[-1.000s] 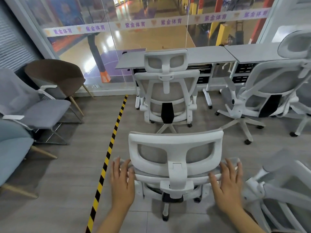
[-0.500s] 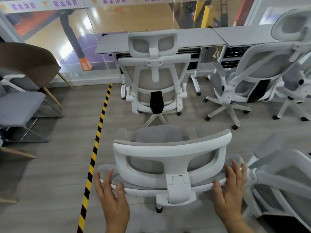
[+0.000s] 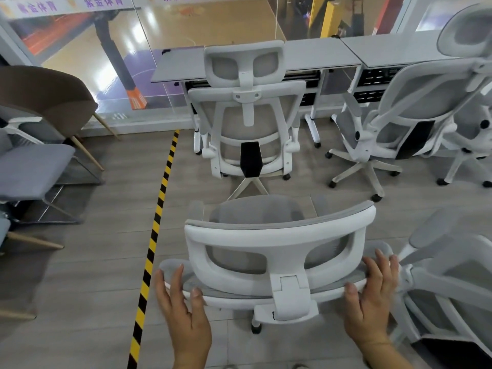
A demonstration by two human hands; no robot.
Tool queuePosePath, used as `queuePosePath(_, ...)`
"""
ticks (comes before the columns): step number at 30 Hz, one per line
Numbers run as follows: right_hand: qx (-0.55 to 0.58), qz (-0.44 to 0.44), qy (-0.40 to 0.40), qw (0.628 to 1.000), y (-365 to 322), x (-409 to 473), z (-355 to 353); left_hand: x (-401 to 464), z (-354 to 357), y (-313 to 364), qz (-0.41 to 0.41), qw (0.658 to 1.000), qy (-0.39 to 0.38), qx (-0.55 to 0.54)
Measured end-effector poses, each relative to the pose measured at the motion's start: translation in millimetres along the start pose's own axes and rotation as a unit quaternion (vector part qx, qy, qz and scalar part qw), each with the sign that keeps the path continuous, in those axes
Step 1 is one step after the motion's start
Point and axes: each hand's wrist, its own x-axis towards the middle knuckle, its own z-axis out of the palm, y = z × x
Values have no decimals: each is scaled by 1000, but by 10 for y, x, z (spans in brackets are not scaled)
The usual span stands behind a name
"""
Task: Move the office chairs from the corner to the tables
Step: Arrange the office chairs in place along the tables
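Observation:
A white office chair with grey mesh (image 3: 279, 235) stands right in front of me, its back towards me. My left hand (image 3: 183, 307) grips the left end of its backrest rim, fingers over the top. My right hand (image 3: 372, 296) holds the right end the same way. Ahead, a second white office chair (image 3: 247, 121) is tucked against a grey table (image 3: 314, 57) by the glass wall. Another grey table (image 3: 394, 47) adjoins it on the right.
A third white chair (image 3: 415, 107) stands at the right table, turned sideways. A further one (image 3: 447, 275) sits close by my right hand. Yellow-black floor tape (image 3: 157, 225) runs left of my chair. A brown chair (image 3: 48, 94) and a grey chair (image 3: 32, 166) stand at left.
The chair in my hands has rolled forward towards the tables, and the chair at the table now looks nearer. Both hands have stayed on the backrest rim.

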Motion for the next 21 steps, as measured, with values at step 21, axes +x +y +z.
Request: queuePosePath(21, -75, 197, -62, 976, -542, -571, -1354, 73, -374, 1864, 186, 967, -136, -109)
